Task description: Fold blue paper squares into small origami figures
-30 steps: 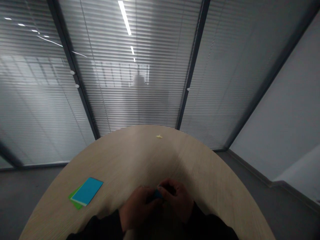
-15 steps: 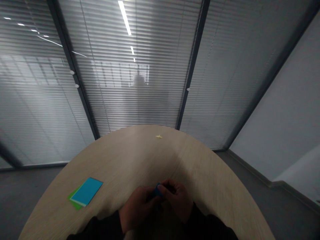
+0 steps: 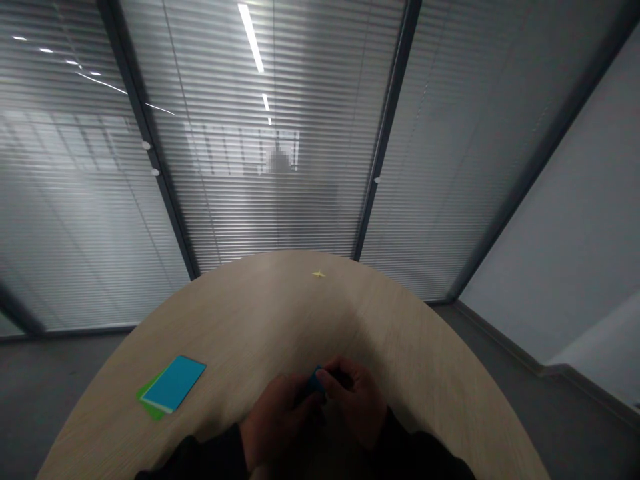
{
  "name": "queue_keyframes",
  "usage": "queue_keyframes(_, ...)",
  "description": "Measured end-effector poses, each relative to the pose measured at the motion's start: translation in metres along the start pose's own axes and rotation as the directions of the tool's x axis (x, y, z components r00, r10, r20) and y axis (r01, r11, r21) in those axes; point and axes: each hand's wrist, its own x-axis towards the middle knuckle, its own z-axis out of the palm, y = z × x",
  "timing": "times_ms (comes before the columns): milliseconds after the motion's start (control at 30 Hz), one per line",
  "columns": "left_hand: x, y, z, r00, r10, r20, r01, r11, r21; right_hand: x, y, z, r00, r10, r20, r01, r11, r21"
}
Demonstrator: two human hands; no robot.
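Observation:
A small piece of blue paper [image 3: 316, 380], seemingly folded, shows between my two hands near the table's front. My left hand [image 3: 280, 413] is closed on its left side, thumb and fingers pressed together. On the other side my right hand [image 3: 357, 400] pinches its upper right part between thumb and fingertips. Most of the paper is hidden by my fingers and dark shadow, so its shape cannot be made out.
On the left of the round wooden table [image 3: 240, 320] lies a stack of blue sheets [image 3: 175, 383] over green sheets [image 3: 154, 412]. A small yellow folded paper shape [image 3: 319, 274] sits near the far edge. Behind stand glass panels with blinds [image 3: 280, 213].
My fingers have shifted very slightly around the blue paper, which stays between both hands. The sheets and the yellow shape lie where they were.

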Motion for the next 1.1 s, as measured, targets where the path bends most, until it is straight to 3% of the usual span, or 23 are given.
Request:
queue_keyframes(133,-0.0005,0.0017,0.0006,1.000,-0.010,-0.024,0.008,0.996,-0.088,0.0002,-0.0008,0.0001,0.999,-0.033,-0.002,0.033,0.999,0.009)
queue_keyframes(300,0.0005,0.0019,0.0011,0.997,-0.016,-0.078,0.008,0.995,-0.100,0.0003,-0.0018,-0.0007,0.994,0.068,0.089,-0.072,0.996,0.044)
queue_keyframes(533,0.0018,-0.0053,0.0030,0.992,-0.101,-0.081,0.096,0.994,-0.060,0.0038,-0.0001,-0.0029,0.995,0.090,-0.044,-0.086,0.992,0.093)
queue_keyframes(767,0.0019,-0.0030,0.0006,0.992,-0.106,-0.069,0.103,0.994,-0.041,0.0033,0.0005,-0.0021,0.997,0.053,-0.059,-0.046,0.991,0.126)
queue_keyframes(967,0.0011,-0.0049,0.0029,0.994,-0.068,-0.082,0.062,0.996,-0.069,0.0035,-0.0009,-0.0020,0.992,0.037,0.122,-0.055,0.987,0.149)
queue_keyframes(1100,0.0007,-0.0054,0.0024,0.997,-0.047,-0.058,0.044,0.998,-0.052,0.0020,-0.0016,-0.0032,0.993,0.031,0.111,-0.046,0.990,0.134)
